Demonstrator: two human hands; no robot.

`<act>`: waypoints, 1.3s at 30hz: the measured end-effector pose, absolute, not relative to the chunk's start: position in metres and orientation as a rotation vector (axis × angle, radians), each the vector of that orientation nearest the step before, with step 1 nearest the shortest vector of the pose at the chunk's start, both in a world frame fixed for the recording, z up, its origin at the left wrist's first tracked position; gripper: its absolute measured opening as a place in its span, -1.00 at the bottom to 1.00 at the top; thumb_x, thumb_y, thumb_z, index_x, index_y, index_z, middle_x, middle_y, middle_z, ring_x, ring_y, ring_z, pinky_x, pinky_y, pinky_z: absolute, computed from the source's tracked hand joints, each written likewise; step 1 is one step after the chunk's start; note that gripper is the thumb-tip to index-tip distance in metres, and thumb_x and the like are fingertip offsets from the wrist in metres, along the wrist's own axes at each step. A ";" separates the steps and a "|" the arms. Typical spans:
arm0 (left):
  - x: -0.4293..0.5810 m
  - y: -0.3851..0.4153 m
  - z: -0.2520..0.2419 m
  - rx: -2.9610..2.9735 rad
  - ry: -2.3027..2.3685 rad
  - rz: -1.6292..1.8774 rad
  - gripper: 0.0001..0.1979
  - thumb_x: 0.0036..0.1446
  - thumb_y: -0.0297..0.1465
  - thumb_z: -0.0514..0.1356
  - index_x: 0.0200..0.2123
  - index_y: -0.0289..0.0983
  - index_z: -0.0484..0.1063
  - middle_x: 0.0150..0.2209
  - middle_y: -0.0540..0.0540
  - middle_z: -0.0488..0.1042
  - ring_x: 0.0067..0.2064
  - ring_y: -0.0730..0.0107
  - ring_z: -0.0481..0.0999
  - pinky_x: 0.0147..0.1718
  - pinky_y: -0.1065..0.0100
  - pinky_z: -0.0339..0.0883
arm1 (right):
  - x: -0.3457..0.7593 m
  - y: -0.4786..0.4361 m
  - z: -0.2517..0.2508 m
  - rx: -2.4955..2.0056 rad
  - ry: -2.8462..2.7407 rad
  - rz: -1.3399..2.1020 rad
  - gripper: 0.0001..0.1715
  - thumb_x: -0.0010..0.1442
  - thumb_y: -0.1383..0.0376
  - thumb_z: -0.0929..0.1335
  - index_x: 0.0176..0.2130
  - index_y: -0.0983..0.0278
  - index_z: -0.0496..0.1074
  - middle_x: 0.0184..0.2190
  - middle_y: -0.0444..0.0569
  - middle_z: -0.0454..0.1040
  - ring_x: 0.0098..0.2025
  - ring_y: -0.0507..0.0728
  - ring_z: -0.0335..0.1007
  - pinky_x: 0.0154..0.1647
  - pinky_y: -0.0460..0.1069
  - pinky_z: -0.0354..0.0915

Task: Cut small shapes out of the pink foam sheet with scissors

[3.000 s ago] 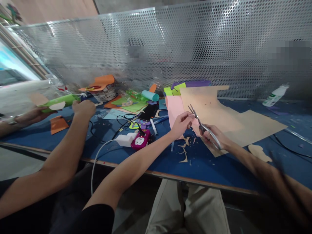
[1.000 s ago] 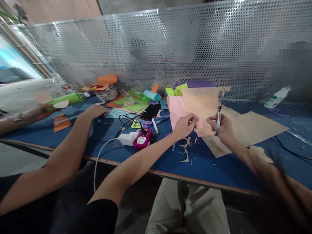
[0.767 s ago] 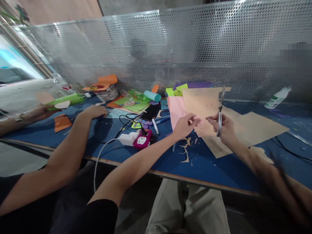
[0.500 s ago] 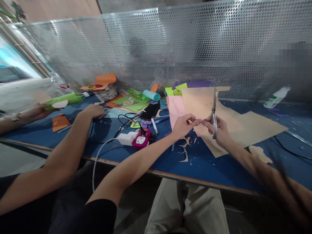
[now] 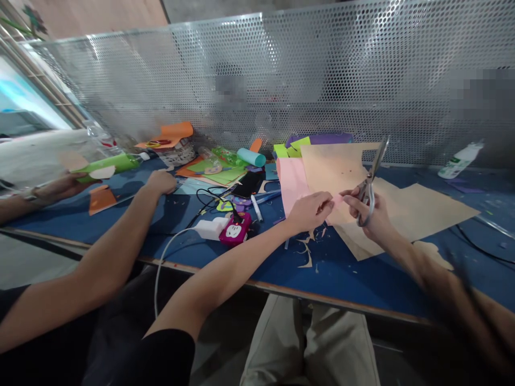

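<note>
My left hand is closed in a pinch on a small pink paper piece above the blue table. My right hand faces it, fingertips at the same piece, and grips silver scissors whose blades point up and slightly right. Beneath both hands lie a pink sheet and large tan sheets. Tan scraps are scattered just in front of my left hand.
A co-worker at my left rests one hand on the table and holds a green roll with the other. A magenta power strip, cables, pens, coloured paper, a teal roll and a white bottle sit before the perforated metal screen.
Earlier the scissors lay low with blades pointing left at the pink piece; my right hand has since turned them upright, now tilted right. Both hands' fingertips have met at the piece.
</note>
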State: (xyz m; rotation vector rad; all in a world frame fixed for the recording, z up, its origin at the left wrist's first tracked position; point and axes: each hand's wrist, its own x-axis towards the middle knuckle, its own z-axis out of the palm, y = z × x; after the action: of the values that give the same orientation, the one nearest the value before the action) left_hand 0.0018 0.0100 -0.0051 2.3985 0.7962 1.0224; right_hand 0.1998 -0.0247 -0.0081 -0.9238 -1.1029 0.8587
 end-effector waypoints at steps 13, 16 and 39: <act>0.002 0.012 -0.008 2.363 0.787 0.799 -0.67 0.55 -0.23 -0.05 0.14 -0.26 0.38 -0.30 -0.07 0.63 -0.33 0.32 0.59 -0.25 0.30 0.36 | 0.208 -0.019 -0.017 -1.001 -1.248 0.833 -0.65 -0.04 0.19 0.58 -0.36 0.19 0.40 -0.51 -0.20 0.48 -0.69 -0.11 0.10 -0.72 -0.14 0.07; 0.002 0.012 -0.008 2.401 0.841 0.794 -0.63 0.57 -0.17 -0.05 0.15 -0.26 0.39 -0.26 -0.08 0.63 -0.26 0.27 0.62 -0.23 0.29 0.34 | 0.206 -0.020 -0.018 -1.004 -1.264 0.818 -0.65 -0.03 0.18 0.58 -0.35 0.19 0.41 -0.49 -0.20 0.48 -0.68 -0.11 0.11 -0.71 -0.14 0.07; 0.004 0.014 -0.011 2.226 0.779 0.901 -0.54 0.51 0.00 0.05 -0.15 -0.26 0.50 -0.41 -0.03 0.50 -0.35 0.35 0.49 -0.33 0.35 0.24 | 0.197 -0.024 -0.014 -0.982 -1.235 0.735 -0.66 0.04 0.13 0.54 -0.35 0.18 0.36 -0.42 -0.15 0.54 -0.62 -0.07 0.20 -0.64 -0.13 0.16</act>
State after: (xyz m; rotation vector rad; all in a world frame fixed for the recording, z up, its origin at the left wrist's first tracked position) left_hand 0.0044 0.0137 -0.0105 2.2258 0.7788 0.9009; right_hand 0.1973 -0.0239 -0.0144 -0.9821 -1.2354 0.7353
